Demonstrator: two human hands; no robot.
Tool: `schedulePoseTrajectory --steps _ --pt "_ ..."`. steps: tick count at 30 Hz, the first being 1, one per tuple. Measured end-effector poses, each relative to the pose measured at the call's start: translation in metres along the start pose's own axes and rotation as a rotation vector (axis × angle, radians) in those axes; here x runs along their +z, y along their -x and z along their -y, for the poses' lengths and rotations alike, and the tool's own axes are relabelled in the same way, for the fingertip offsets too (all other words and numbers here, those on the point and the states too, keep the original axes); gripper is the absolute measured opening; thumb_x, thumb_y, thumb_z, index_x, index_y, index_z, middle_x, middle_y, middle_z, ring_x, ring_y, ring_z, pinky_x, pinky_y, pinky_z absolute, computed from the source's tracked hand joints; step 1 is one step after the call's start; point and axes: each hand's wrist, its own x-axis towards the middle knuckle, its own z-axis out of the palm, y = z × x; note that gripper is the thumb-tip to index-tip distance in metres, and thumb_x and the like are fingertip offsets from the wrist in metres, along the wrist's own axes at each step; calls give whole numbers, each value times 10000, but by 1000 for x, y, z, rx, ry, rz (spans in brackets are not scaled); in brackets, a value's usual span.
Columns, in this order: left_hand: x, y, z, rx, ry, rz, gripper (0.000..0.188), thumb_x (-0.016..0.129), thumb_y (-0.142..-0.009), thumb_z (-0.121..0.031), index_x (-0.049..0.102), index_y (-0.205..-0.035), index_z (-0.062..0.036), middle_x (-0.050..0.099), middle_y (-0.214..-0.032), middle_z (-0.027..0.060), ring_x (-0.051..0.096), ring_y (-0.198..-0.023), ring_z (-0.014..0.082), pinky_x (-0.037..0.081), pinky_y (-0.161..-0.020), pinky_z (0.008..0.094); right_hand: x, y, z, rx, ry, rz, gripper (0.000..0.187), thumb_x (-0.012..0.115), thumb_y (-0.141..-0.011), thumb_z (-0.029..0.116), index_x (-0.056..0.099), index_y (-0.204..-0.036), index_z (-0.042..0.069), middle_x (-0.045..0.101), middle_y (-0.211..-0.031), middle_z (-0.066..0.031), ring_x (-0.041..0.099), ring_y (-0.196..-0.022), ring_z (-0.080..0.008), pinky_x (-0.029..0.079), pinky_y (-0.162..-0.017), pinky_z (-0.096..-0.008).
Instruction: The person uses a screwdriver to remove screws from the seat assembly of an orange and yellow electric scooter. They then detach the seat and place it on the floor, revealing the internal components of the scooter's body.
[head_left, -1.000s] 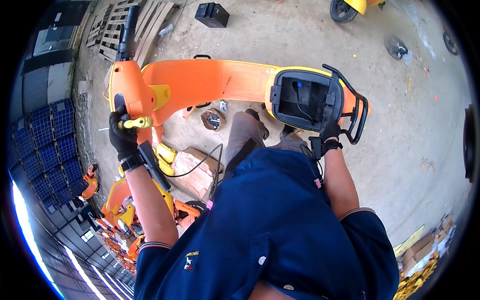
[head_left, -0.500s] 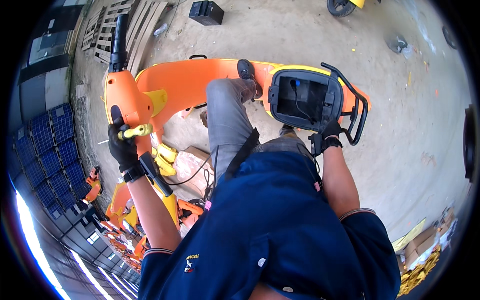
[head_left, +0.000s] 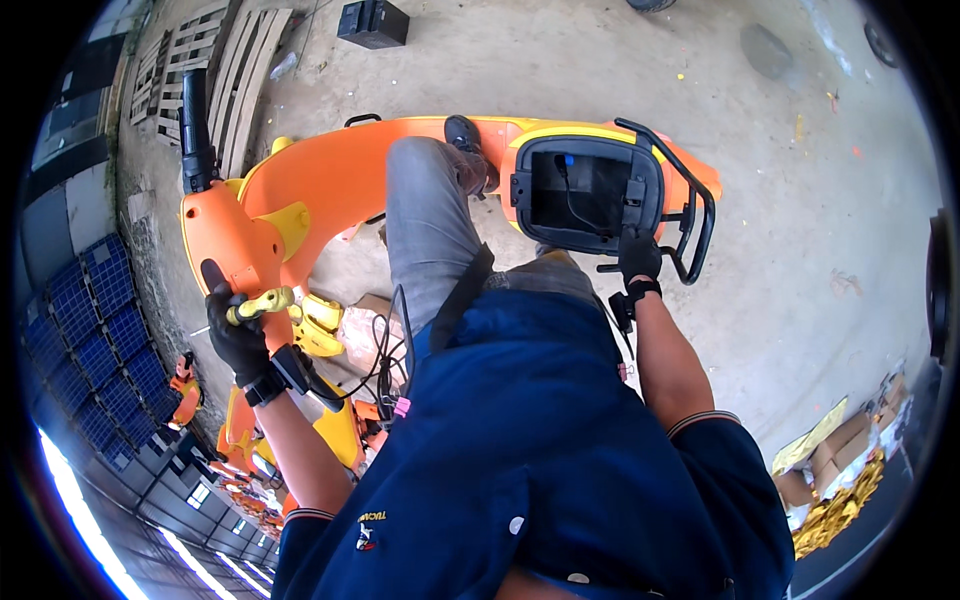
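My left hand (head_left: 238,338) grasps yellow-handled tool (head_left: 264,303) beside handlebar grip (head_left: 212,274) | my right hand (head_left: 640,257) at open box (head_left: 655,195), grasp unclear | orange scooter (head_left: 345,175) spans before me | slackened left hold could drop tool

The left leg (head_left: 428,215) now reaches across the orange scooter (head_left: 340,170), its shoe (head_left: 461,132) over the footboard (head_left: 492,143) rather than on the near side; the black cable (head_left: 385,372), earlier an open arc, bunches in loops; a bar end (head_left: 607,268) now shows beside the right hand (head_left: 640,256).
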Motion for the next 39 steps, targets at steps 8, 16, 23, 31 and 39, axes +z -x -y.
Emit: schedulePoseTrajectory --steps 8,16,23,31,39 --pt "1 -11 -18 -62 42 -12 267 620 -844 -149 578 -1055 9 586 -936 112 598 -814 248 504 -729 325 -40 -3 13 211 -354 60 352 502 -910 408 632 -889 82 664 -776 -210 653 -763 -372 498 -661 -482" --pt "-2 1 9 -133 156 75 340 538 -899 -166 532 -1174 33 591 -1050 101 596 -889 199 502 -780 299 -53 -1 36 1144 -1766 120 172 566 -929 211 647 -983 69 545 -661 -3 543 -585 -131 468 -523 -262" --pt "-4 -3 5 -84 96 96 368 530 -872 -132 531 -1201 32 602 -1109 112 618 -936 217 502 -831 314 -21 -4 9 452 -496 48 472 472 -911 453 610 -1011 13 673 -926 -210 648 -852 -356 501 -721 -451" --pt "-4 0 1 -194 145 94 356 567 -895 -161 540 -1203 16 609 -1088 101 620 -943 210 505 -828 313 -65 3 23 19 -138 114 347 496 -912 379 643 -980 73 682 -946 -166 644 -898 -354 511 -752 -447" --pt "-4 -36 -41 115 25 51 357 635 -884 -119 541 -1209 -4 631 -1066 120 637 -966 243 503 -827 335 -22 3 13 558 -768 147 536 446 -920 478 627 -1034 -14 661 -952 -240 642 -893 -371 504 -758 -425"
